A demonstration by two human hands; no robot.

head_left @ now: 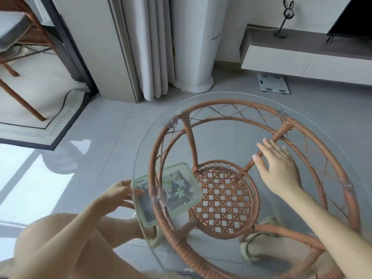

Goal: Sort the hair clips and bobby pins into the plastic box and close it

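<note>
Sitting at the near-left edge of the glass table [231,101], the lidded box [168,193] shows flower-shaped clips [179,191] and carries no readable label. Her left hand [118,195] curls loosely at its outer rim, while the right hand [276,166] hovers spread flat over the rattan frame [330,156]. A scale [273,83] lies on the floor beyond.

Contents of the plastic box [182,174] are blurred; flower shapes show, but individual clips cannot be told apart. The glass table [221,97] is cut off at the bottom and right picture edges. Lid latch state: indeterminate.
</note>
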